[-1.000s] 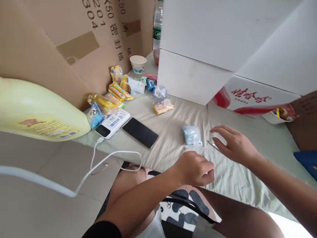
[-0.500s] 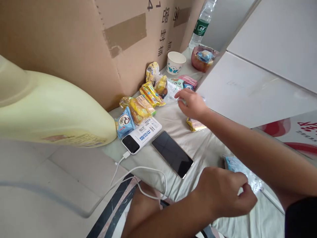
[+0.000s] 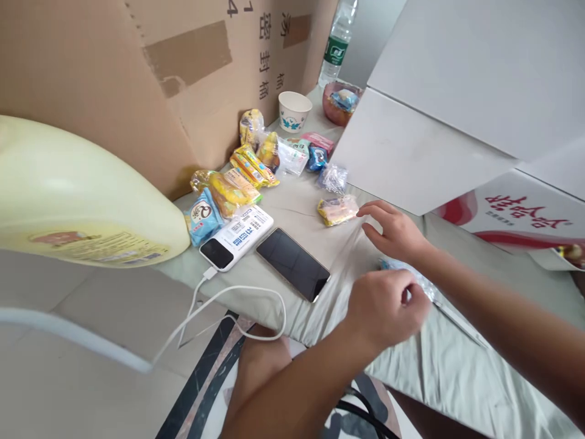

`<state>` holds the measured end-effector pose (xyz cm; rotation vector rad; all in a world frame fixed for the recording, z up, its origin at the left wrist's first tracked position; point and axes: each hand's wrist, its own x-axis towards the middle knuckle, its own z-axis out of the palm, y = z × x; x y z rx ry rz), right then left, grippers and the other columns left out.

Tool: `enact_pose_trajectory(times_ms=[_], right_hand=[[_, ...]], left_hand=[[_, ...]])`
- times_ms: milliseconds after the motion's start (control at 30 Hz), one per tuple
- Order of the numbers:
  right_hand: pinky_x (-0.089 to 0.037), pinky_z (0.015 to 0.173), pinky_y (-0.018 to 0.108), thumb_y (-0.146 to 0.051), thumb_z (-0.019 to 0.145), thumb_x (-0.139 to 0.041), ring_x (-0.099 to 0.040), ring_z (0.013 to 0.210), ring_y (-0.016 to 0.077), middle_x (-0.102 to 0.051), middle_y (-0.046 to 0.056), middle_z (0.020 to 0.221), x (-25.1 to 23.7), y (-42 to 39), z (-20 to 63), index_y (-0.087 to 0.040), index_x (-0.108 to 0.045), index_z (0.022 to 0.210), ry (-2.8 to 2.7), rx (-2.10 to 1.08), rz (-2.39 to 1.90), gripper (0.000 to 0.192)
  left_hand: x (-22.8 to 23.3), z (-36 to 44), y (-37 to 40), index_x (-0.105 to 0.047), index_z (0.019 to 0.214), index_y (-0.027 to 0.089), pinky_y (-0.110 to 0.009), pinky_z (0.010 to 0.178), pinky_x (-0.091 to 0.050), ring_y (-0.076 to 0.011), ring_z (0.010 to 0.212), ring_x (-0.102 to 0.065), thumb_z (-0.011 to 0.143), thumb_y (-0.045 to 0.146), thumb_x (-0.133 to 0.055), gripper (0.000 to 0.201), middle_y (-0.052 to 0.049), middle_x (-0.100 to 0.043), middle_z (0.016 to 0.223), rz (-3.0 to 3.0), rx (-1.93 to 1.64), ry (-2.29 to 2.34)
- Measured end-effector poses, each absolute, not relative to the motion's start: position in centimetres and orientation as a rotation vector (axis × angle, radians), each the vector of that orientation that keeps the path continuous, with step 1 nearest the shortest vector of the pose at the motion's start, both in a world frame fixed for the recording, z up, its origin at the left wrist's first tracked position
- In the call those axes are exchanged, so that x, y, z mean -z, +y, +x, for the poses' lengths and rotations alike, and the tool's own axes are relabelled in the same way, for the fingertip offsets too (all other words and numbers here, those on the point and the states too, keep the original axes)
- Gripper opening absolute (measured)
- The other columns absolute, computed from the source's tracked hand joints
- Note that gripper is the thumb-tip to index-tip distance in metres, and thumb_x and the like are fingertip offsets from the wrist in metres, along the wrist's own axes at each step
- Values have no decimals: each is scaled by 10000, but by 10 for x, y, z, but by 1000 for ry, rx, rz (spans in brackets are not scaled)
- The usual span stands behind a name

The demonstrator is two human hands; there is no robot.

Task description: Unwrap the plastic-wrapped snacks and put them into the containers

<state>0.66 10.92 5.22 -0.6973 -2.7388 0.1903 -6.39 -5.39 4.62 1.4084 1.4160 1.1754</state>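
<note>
**Two hands over a table of snacks**

Head view: The right hand (image 3: 395, 231) lies low on the pale cloth (image 3: 457, 341) that covers the table. Its fingers are spread and a bit bent, and it holds nothing. The fingertips are just beside a small yellow snack pack (image 3: 337, 210), but they do not touch it. The left hand (image 3: 386, 305) is nearer to the person, curled into a loose fist. A clear blue wrapper (image 3: 423, 283) peeks out right beside its knuckles, between the two hands. I cannot tell if the left hand has hold of it.

Left of the hands lies a black phone (image 3: 293, 264), flat on the cloth. Next to it is a white power bank (image 3: 236, 236) with a white cable (image 3: 228, 305) hanging off the table edge. Behind them is a heap of yellow and blue snack packs (image 3: 228, 186). Farther back stand a paper cup (image 3: 295, 111), a pink bowl (image 3: 331, 103) and a water bottle (image 3: 338, 42). A big brown cardboard box (image 3: 137, 79) stands on the left and a white box (image 3: 425, 146) on the right. A pale yellow jug (image 3: 77, 195) is at the far left.
</note>
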Motion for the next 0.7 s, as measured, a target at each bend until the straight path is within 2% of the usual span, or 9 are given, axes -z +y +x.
enact_pose_trajectory(times_ms=[67, 100, 133, 200, 300, 433, 500, 600, 700], right_hand=[[-580, 719, 377, -228, 931, -523, -707, 791, 216, -731, 126, 1226, -56, 109, 26, -215, -688, 1147, -2732, -193, -816, 273], [-571, 691, 375, -233, 924, -527, -671, 694, 187, -730, 125, 1240, -57, 109, 32, -214, -689, 1145, -2732, -204, -866, 274], [-565, 677, 373, -236, 919, -529, -633, 625, 162, -730, 123, 1253, -58, 110, 37, -214, -689, 1140, -2731, -219, -905, 274], [-555, 666, 369, -243, 916, -521, -584, 560, 135, -729, 121, 1273, -61, 112, 42, -217, -688, 1129, -2734, -250, -951, 273], [-546, 657, 375, -246, 916, -506, -543, 518, 121, -726, 132, 1294, -64, 119, 39, -210, -687, 1132, -2743, -270, -993, 285], [-558, 687, 405, -259, 912, -517, -529, 510, 125, -722, 149, 1299, -64, 135, 20, -199, -692, 1139, -2726, -287, -1013, 294], [-567, 707, 412, -272, 911, -531, -578, 573, 155, -724, 143, 1293, -60, 143, 5, -212, -695, 1136, -2728, -304, -956, 285], [-589, 792, 436, -267, 904, -541, -686, 791, 237, -729, 135, 1271, -52, 151, -24, -228, -699, 1132, -2739, -327, -811, 280], [-593, 902, 476, -225, 886, -538, -712, 997, 301, -730, 138, 1230, -42, 157, -63, -226, -704, 1117, -2744, -323, -711, 285]], left_hand=[[-45, -62, -50, -531, 735, 234, -357, 756, -536, -201, 782, -630, 890, 280, -582, 169, -38, -674, 779, 1419, -1190, 1517], [-44, -61, -48, -613, 828, 232, -393, 866, -565, -235, 914, -666, 893, 294, -601, 90, -71, -720, 924, 1435, -1193, 1565], [-43, -60, -46, -673, 961, 234, -441, 972, -566, -276, 1072, -669, 891, 311, -628, 114, -108, -730, 1102, 1460, -1188, 1599], [-41, -58, -44, -672, 1246, 252, -545, 1121, -520, -360, 1369, -561, 878, 354, -689, 383, -155, -624, 1430, 1536, -1144, 1621], [-35, -57, -45, -578, 1449, 293, -670, 1190, -455, -457, 1577, -337, 856, 431, -756, 634, -160, -438, 1648, 1650, -999, 1578], [-30, -59, -50, -577, 1462, 310, -733, 1211, -405, -502, 1614, -255, 845, 527, -783, 686, -145, -336, 1732, 1759, -761, 1522], [-29, -59, -52, -614, 1421, 287, -690, 1227, -410, -459, 1590, -331, 854, 486, -789, 626, -146, -381, 1709, 1830, -650, 1531], [-29, -57, -52, -689, 1293, 230, -572, 1184, -493, -364, 1492, -484, 940, 337, -687, 368, -143, -509, 1606, 1895, -557, 1597], [-30, -53, -55, -718, 1192, 201, -503, 1125, -550, -323, 1406, -562, 985, 303, -607, 256, -142, -576, 1521, 1850, -571, 1660]])
